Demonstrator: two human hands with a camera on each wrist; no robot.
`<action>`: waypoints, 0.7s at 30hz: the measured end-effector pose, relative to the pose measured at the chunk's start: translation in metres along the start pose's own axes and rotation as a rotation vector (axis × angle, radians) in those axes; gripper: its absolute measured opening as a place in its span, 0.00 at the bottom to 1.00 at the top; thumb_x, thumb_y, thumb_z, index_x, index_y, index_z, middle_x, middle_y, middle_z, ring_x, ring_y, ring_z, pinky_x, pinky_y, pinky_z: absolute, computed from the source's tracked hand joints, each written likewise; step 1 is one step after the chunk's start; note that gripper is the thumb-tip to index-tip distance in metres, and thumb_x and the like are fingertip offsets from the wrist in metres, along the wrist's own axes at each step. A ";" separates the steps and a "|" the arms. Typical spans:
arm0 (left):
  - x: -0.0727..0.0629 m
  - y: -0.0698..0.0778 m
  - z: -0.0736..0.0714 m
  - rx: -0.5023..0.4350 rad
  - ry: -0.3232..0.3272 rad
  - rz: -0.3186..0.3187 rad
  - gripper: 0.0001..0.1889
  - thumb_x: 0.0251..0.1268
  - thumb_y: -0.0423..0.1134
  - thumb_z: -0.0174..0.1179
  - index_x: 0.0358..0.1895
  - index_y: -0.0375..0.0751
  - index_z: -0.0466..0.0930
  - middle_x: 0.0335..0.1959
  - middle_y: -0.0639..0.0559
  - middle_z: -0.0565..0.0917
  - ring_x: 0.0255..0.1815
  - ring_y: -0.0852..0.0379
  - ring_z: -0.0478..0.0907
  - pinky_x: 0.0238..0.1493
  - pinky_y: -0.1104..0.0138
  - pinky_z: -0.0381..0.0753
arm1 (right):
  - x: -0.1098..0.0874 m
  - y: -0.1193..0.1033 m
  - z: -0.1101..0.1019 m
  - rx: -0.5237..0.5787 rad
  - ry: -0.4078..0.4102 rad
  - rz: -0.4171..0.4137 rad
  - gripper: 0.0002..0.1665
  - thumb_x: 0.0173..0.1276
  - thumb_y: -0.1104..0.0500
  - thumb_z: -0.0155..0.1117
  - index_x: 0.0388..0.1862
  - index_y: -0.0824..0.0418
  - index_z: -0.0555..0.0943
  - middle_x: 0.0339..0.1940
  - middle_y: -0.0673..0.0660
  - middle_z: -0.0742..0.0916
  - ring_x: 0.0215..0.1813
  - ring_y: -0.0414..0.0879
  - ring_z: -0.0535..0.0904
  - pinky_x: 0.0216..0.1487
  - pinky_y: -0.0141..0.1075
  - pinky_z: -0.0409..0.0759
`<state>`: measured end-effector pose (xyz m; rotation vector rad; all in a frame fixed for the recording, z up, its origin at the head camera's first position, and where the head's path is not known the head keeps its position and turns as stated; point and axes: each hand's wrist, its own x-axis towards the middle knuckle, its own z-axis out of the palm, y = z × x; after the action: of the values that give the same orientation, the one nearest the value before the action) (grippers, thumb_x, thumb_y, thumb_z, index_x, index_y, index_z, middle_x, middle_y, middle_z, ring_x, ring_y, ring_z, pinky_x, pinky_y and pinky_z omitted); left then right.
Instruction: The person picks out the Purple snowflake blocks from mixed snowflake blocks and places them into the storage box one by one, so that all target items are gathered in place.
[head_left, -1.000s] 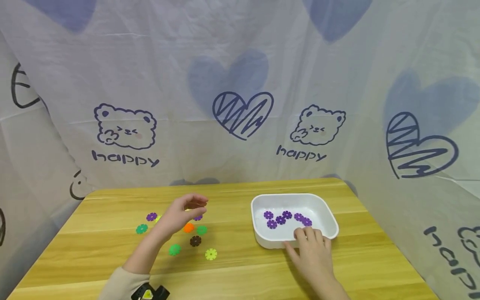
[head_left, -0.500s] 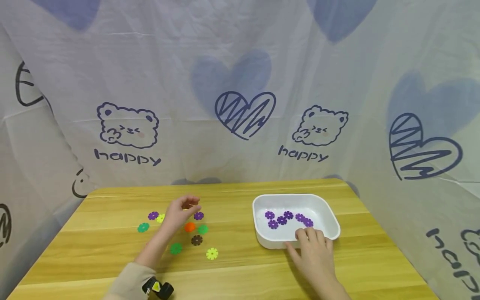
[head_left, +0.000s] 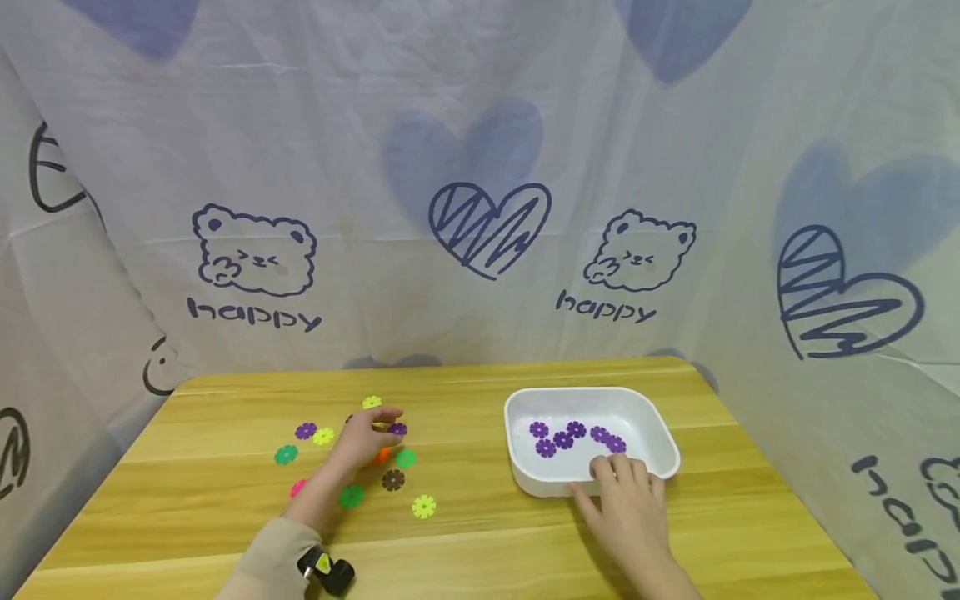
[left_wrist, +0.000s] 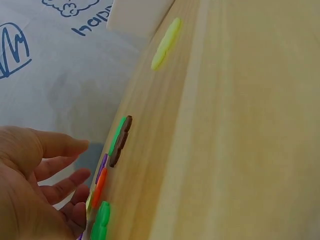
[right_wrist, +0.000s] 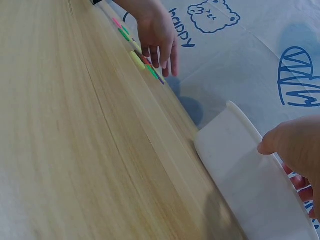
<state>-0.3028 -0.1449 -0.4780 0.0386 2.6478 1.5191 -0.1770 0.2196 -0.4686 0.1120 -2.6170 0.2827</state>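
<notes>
My left hand (head_left: 362, 440) is low over the loose plastic flower discs, thumb and fingers spread apart around a purple disc (head_left: 400, 429) at their tips. Nothing shows between them in the left wrist view, where the thumb and fingers (left_wrist: 60, 145) stay separated. An orange disc (head_left: 384, 454) is partly covered by this hand. My right hand (head_left: 628, 508) grips the near rim of a white plastic tub (head_left: 517, 467), its thumb outside the wall and its fingers over the inside. Several purple discs (head_left: 563, 440) lie on the tub's floor.
Around my left hand lie green discs (head_left: 351, 497), a brown disc (head_left: 393, 480), yellow discs (head_left: 423, 507), a teal disc (head_left: 286, 454) and a partly hidden pink disc (head_left: 298, 488). A printed cloth (head_left: 450, 333) hangs behind the wooden table (head_left: 480, 567).
My left hand has come down to the purple disc at its fingertips, uncovering a yellow disc behind it and a pink one beside the forearm. The right hand and tub stay put.
</notes>
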 end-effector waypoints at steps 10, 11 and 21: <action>0.008 0.000 0.002 0.045 0.002 -0.011 0.24 0.57 0.26 0.64 0.59 0.37 0.78 0.57 0.39 0.80 0.57 0.43 0.76 0.59 0.52 0.76 | 0.000 0.000 -0.002 -0.005 0.012 -0.012 0.19 0.58 0.45 0.72 0.36 0.54 0.75 0.38 0.53 0.78 0.47 0.53 0.71 0.50 0.50 0.68; 0.009 0.001 0.003 0.061 0.002 -0.003 0.23 0.56 0.26 0.64 0.58 0.36 0.78 0.56 0.38 0.81 0.57 0.42 0.76 0.60 0.50 0.75 | 0.000 0.000 -0.002 -0.007 0.009 -0.009 0.20 0.57 0.45 0.72 0.36 0.54 0.75 0.38 0.53 0.78 0.47 0.54 0.71 0.50 0.50 0.68; 0.012 0.003 0.007 0.214 0.029 0.024 0.21 0.50 0.21 0.60 0.51 0.36 0.81 0.48 0.40 0.84 0.49 0.45 0.78 0.41 0.63 0.80 | 0.000 0.000 0.000 -0.014 -0.014 0.008 0.19 0.58 0.44 0.71 0.36 0.54 0.75 0.38 0.53 0.78 0.47 0.53 0.71 0.52 0.51 0.68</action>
<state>-0.3138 -0.1360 -0.4797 0.0631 2.8310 1.2446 -0.1770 0.2199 -0.4683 0.0988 -2.6333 0.2675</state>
